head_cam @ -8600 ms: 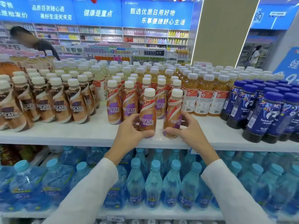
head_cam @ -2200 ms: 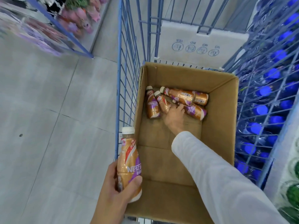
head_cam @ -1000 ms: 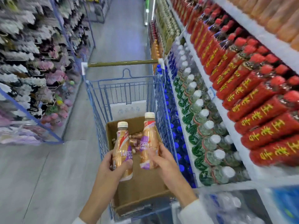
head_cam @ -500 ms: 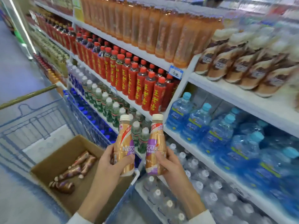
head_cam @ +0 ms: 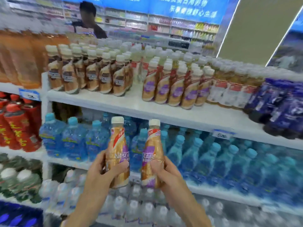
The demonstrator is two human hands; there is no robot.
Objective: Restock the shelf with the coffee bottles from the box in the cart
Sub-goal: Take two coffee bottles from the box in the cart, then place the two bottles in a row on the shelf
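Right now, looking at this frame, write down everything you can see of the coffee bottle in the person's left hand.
The coffee bottle looks plastic: cream cap, narrow neck, glossy tan wrap with a red-and-white stripe, a purple patch and NESCAF lettering. Capped and upright, it is held in the air before the blue water bottles. The left hand grips its lower half, thumb across the front. A gap separates it from the other held bottle.

I have turned from the cart to face the shelf (head_cam: 124, 104); cart and box have slipped out of view. My left hand (head_cam: 100, 174) has brought its coffee bottle (head_cam: 117, 151), and my right hand (head_cam: 170, 176) the second bottle (head_cam: 151, 154), up below the purple-labelled row (head_cam: 177, 89).
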